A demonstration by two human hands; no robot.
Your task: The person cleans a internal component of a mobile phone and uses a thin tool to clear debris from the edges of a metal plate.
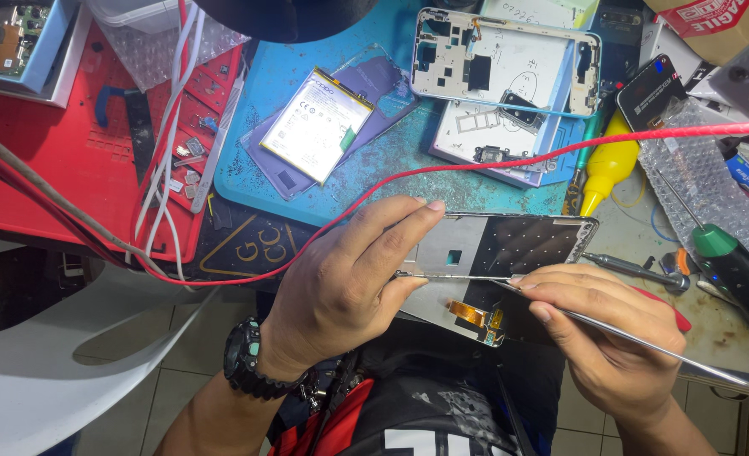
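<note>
Here the left hand (pixel 349 283) grasps a stripped phone screen frame (pixel 501 262) by its left end, near the bench edge. The right hand (pixel 611 333) pinches thin metal tweezers (pixel 611 331), tips touching the frame's middle, just right of the left thumb; a battery (pixel 315 125) lies farther off on the blue mat (pixel 264 181).

We see a flat phone screen frame (pixel 492 253) at mid-frame, its inner plate matt grey metal, with a glossy amber flex ribbon (pixel 474 316) at its lower edge. Across it lies a thin polished steel spatula (pixel 611 331), bright and smooth. In the upper middle sits a worn, scuffed blue rubbery mat (pixel 391 181); on it lies a white battery pack (pixel 315 125) with a satin foil skin. At right lies clear bubble wrap (pixel 699 181), shiny plastic.
</note>
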